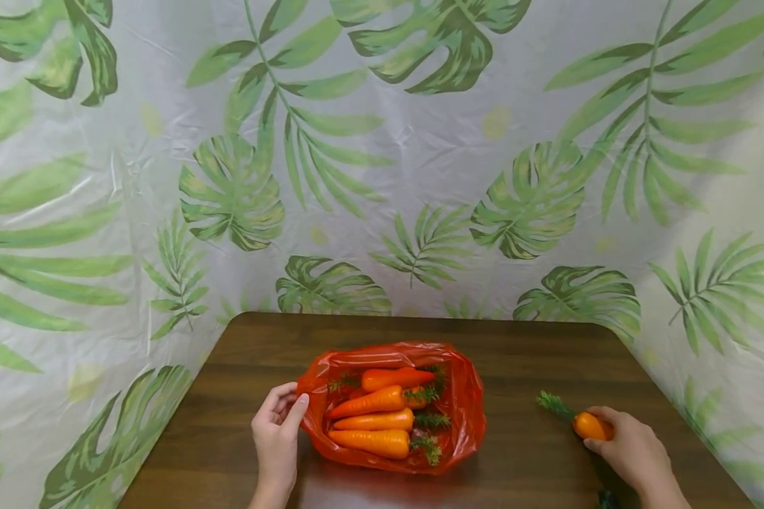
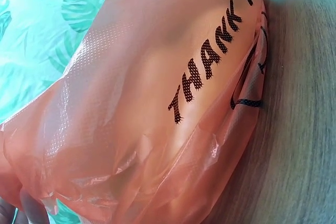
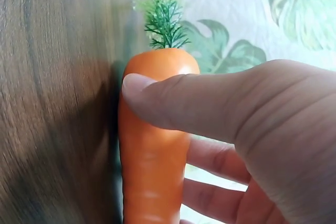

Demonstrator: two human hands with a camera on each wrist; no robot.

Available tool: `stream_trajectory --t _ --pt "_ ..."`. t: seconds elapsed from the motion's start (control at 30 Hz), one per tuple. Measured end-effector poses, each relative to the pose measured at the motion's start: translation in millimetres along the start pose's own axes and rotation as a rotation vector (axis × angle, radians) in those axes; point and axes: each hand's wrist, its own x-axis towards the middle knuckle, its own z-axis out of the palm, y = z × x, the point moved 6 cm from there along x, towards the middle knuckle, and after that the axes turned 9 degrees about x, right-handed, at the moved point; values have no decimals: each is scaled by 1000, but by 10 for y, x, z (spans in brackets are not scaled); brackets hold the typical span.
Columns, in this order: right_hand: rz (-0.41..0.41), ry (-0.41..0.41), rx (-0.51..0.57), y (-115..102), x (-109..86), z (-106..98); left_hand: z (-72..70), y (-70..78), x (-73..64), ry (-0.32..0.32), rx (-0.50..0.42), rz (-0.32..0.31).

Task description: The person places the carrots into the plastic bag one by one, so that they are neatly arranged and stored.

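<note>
A red plastic bag [image 1: 471, 417] stands with its mouth spread wide on the table, and several orange carrots [image 1: 372, 443] with green tops lie inside it. My left hand [image 1: 276, 433] pinches the bag's left rim between thumb and fingers. Black "THANK YOU" lettering shows on the bag's side [image 2: 142, 77] in the left wrist view. To the right of the bag, my right hand [image 1: 637, 449] grips a single carrot [image 3: 152, 161], thumb across its upper body. That carrot's leafy top [image 1: 554, 404] points left, towards the bag; its lower end is hidden by the hand.
The dark wooden table [image 1: 516, 360] has rounded far corners. Behind it and at both sides hangs a pale sheet [image 1: 433, 170] printed with green leaves. A small dark green thing [image 1: 607, 499], too cut off to identify, lies at the bottom edge below my right hand.
</note>
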Motion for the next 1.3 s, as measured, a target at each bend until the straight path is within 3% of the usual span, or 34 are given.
stream_trajectory --t 0.47,0.7,1.3 --pt "-63 29 37 -188 -15 -43 26 17 49 5 -2 8" --pt "-72 42 74 -283 -33 -48 16 5 14 9 16 -22" --pt "-239 182 90 -842 -104 -157 -13 -25 5 16 16 -18"
